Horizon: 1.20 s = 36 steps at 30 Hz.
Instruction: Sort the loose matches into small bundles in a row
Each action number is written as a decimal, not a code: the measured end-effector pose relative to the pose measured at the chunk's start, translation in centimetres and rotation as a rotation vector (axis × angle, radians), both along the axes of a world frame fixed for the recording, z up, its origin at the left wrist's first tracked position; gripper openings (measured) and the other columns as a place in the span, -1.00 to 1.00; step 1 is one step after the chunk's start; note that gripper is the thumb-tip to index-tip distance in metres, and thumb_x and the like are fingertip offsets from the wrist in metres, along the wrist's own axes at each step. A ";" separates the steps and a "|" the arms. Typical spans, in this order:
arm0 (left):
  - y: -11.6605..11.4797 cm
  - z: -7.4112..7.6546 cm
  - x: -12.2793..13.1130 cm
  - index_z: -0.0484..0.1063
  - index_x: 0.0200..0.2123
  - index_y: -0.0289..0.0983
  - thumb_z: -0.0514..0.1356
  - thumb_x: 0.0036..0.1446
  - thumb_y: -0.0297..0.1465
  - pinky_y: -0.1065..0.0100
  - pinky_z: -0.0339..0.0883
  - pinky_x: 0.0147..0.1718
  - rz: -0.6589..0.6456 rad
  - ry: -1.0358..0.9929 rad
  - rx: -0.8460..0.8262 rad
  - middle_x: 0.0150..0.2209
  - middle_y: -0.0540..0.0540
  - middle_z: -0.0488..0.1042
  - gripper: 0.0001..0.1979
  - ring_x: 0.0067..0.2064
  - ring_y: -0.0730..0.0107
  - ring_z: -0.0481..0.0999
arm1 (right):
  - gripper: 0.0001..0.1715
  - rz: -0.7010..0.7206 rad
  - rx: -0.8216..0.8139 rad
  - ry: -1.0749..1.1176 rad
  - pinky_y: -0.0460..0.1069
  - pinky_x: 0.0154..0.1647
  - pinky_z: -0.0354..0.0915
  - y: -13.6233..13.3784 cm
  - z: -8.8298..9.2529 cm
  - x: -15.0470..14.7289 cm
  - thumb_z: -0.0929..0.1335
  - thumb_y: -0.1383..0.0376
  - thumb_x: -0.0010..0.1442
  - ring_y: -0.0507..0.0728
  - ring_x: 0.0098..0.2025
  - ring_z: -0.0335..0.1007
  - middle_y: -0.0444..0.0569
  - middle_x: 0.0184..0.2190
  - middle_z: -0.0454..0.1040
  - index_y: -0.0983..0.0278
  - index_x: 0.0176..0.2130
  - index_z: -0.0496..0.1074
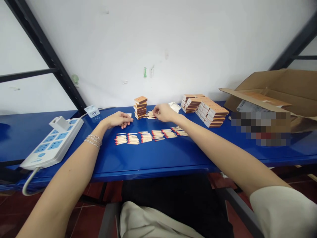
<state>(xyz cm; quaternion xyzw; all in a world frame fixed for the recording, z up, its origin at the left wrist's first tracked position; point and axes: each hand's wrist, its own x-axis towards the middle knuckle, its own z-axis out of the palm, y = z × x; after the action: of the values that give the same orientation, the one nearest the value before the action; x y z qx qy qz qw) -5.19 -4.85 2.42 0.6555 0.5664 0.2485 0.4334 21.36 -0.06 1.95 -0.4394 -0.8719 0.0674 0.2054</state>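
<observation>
Beige cloth (148,221) over lap; left hand (116,119) rests released on blue table (158,162) near matchbox stack (140,107); right hand (164,113) over loose matches (150,115), grip unclear.

The matches (133,139) are bare pale wood with matt red heads, the matchboxes (140,107) matt paperboard, the tabletop (153,158) glossy blue-painted, the power strip (49,145) smooth shiny plastic, the box (284,89) matt brown cardboard, the bracelets (93,140) thin metal

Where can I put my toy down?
Blue table shows in front of the rows of matches, up to the front edge, and beside the power strip. It's crowded at the back, around the matchbox stacks and the cardboard box.
</observation>
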 end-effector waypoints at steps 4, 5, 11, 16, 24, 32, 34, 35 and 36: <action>0.0 -0.2 0.0 0.50 -0.48 -0.34 0.35 0.01 -0.31 0.46 0.26 -0.62 0.001 -0.004 0.007 -0.58 -0.03 0.42 -0.80 -0.61 0.55 0.34 | -0.64 0.077 -0.007 0.134 -0.06 -0.28 0.23 -1.9 0.5 -0.2 0.28 0.43 0.12 0.07 -0.36 0.41 0.01 -0.33 0.58 0.32 -0.09 0.51; 0.0 -0.2 0.0 0.50 -0.48 -0.34 0.36 0.00 -0.31 0.46 0.26 -0.62 -0.001 -0.011 0.004 -0.58 -0.04 0.42 -0.79 -0.61 0.55 0.35 | -0.65 0.123 -0.028 0.162 -0.07 -0.28 0.23 -2.4 0.5 -0.6 0.28 0.42 0.13 0.07 -0.35 0.41 0.00 -0.32 0.58 0.30 -0.10 0.51; -0.4 1.0 -0.8 0.46 -0.47 -0.34 0.36 0.00 -0.27 0.48 0.17 -0.66 0.091 -0.184 0.074 -0.62 0.02 0.35 -0.75 -0.64 0.57 0.30 | -0.85 0.341 -0.277 0.393 -0.12 -0.29 0.28 -4.6 0.1 -6.1 0.37 0.43 0.04 0.01 -0.33 0.47 -0.07 -0.38 0.58 0.32 -0.29 0.46; -0.3 1.5 -2.2 0.45 -0.44 -0.35 0.34 0.02 -0.26 0.48 0.10 -0.71 0.198 -0.218 0.194 -0.64 0.06 0.31 -0.74 -0.67 0.59 0.25 | -0.93 0.234 -0.368 0.405 -0.12 -0.34 0.26 -4.9 -0.8 -10.5 0.44 0.36 -0.03 0.03 -0.32 0.48 -0.08 -0.38 0.59 0.30 -0.41 0.48; 0.0 0.4 -2.3 0.42 -0.52 -0.32 0.40 -0.09 -0.21 0.48 0.18 -0.67 0.139 -0.027 0.160 -0.63 0.03 0.33 -0.68 -0.63 0.56 0.31 | -0.84 0.228 -0.316 0.124 -0.09 -0.29 0.27 -6.0 -0.6 -11.0 0.39 0.38 -0.05 0.10 -0.26 0.47 -0.06 -0.33 0.60 0.24 -0.39 0.58; 0.3 0.0 -2.5 0.46 -0.51 -0.33 0.37 -0.06 -0.19 0.49 0.20 -0.66 0.120 0.047 0.146 -0.61 0.02 0.36 -0.69 -0.63 0.56 0.30 | -0.79 0.281 -0.316 0.096 -0.11 -0.27 0.26 -6.7 -0.1 -10.6 0.38 0.35 0.02 0.08 -0.23 0.48 -0.09 -0.29 0.61 0.21 -0.32 0.61; 0.4 0.1 -2.5 0.45 -0.52 -0.33 0.37 -0.06 -0.19 0.49 0.19 -0.67 0.121 0.060 0.145 -0.62 0.02 0.36 -0.69 -0.64 0.57 0.30 | -0.79 0.288 -0.295 0.116 -0.12 -0.28 0.27 -6.2 0.4 -9.6 0.38 0.36 0.02 0.08 -0.24 0.48 -0.08 -0.29 0.61 0.23 -0.31 0.61; 0.4 0.1 -2.5 0.45 -0.53 -0.33 0.36 -0.06 -0.19 0.50 0.19 -0.67 0.121 0.066 0.146 -0.62 0.01 0.36 -0.69 -0.63 0.57 0.30 | -0.80 0.276 -0.269 0.124 -0.11 -0.28 0.28 -5.7 0.6 -8.8 0.38 0.36 0.02 0.08 -0.25 0.49 -0.07 -0.30 0.61 0.24 -0.32 0.61; 0.4 0.1 -2.5 0.45 -0.53 -0.32 0.36 -0.06 -0.20 0.50 0.19 -0.67 0.121 0.070 0.144 -0.62 0.01 0.36 -0.69 -0.63 0.57 0.30 | -0.80 0.250 -0.233 0.128 -0.11 -0.28 0.28 -5.1 0.9 -7.9 0.38 0.38 0.01 0.09 -0.26 0.49 -0.05 -0.31 0.61 0.25 -0.33 0.60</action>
<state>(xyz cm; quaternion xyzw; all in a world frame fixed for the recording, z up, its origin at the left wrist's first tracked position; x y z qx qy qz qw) -7.65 -4.45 2.49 0.6578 0.6005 0.2909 0.3494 13.49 -5.18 2.81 -0.3431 -0.8913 0.2207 0.1980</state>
